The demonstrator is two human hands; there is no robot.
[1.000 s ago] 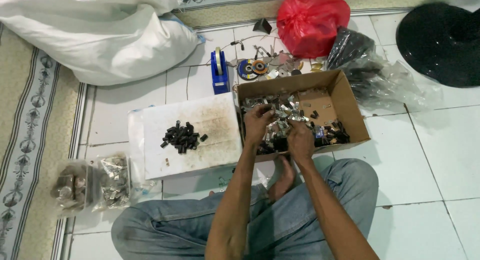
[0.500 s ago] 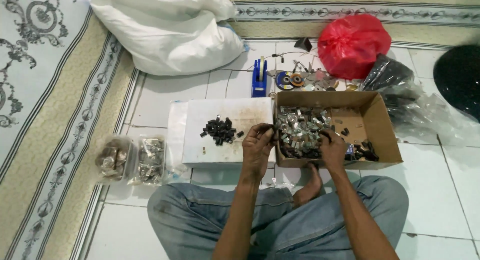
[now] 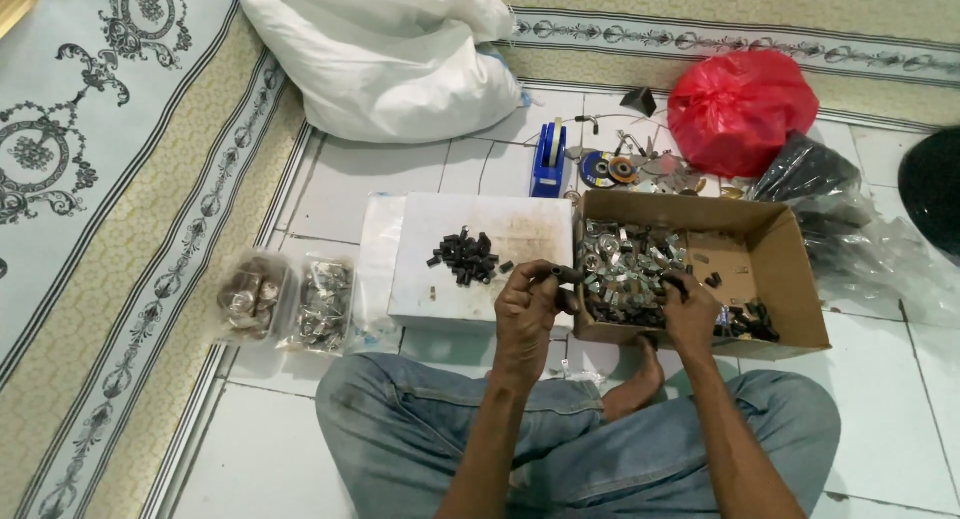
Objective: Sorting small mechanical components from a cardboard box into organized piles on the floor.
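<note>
Black pieces (image 3: 465,258) lie piled on the white board (image 3: 440,284) at left. Just right of it I see my left hand (image 3: 530,304) pinching a small dark piece (image 3: 566,274) at the cardboard box (image 3: 790,279) edge. My right hand (image 3: 688,304) is curled among the metal parts (image 3: 622,264) inside.

White tiled floor (image 3: 400,169), patterned carpet (image 3: 90,199) at left, perhaps another strip along the top; even light

Home floor: tiles (image 3: 400,169), patterned carpet (image 3: 120,209), parts box (image 3: 780,269).
</note>
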